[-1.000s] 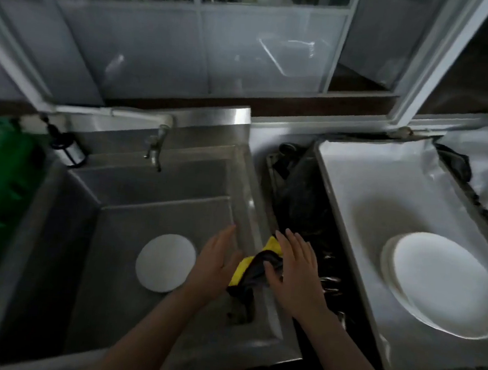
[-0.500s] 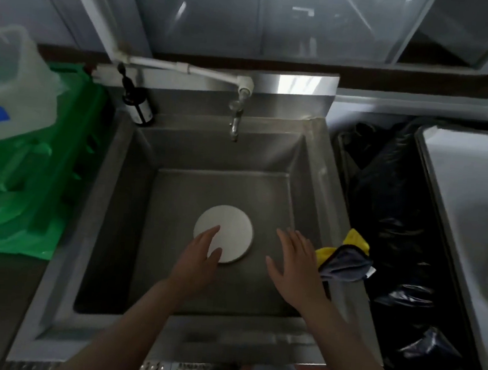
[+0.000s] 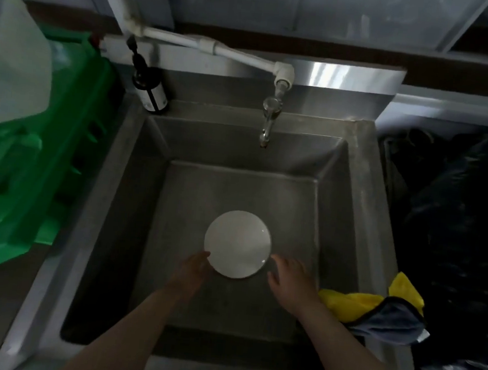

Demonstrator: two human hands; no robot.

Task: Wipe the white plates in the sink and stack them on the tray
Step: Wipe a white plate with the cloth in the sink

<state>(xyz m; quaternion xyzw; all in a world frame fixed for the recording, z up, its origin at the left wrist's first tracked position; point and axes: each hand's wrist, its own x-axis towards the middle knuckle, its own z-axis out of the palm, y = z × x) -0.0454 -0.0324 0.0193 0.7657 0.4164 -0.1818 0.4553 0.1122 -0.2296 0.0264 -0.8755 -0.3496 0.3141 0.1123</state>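
Both forearms are reaching down into the sink (image 3: 355,212). The left hand (image 3: 192,270) and the right hand (image 3: 289,280) are now flanking the one white plate (image 3: 237,243) lying flat on the sink floor; half a second ago they were hovering short of it. Left fingers are touching the plate's near-left rim, loosely spread; right fingers are relaxed, just beside the near-right rim, gripping nothing. The cloth (image 3: 373,311), handled a second ago, is now lying draped over the sink's right edge, let go. Judgement: a two-handed lift is starting, wiping coming after. Farther back, the tap (image 3: 267,122) is hanging dry. The tray is sitting out of view now.
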